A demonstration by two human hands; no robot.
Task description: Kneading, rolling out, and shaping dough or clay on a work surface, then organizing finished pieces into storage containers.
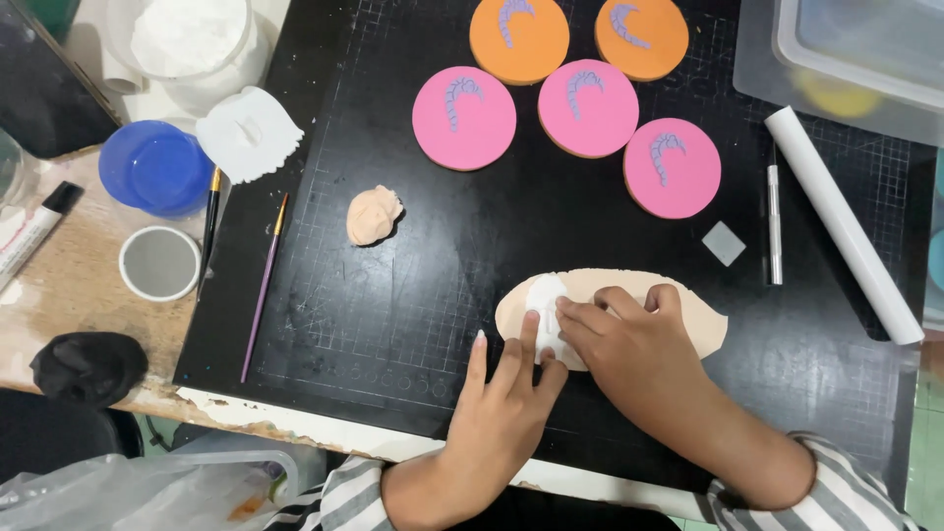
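My right hand (634, 339) covers the middle of the rolled peach clay sheet (703, 320), so I cannot see its surface there. The small white mould (544, 300) is partly under the fingers of both hands; its lower end is hidden by my left hand (506, 393). Far above my hands, the two orange discs (519, 44) are cut by the top edge. Up and to the right of my right hand, the clear plastic box (855, 49) goes out of the picture, and what lies inside is blurred. Below my left hand, the plastic bag (147, 492) is cut off. Both my forearms leave at the bottom edge.
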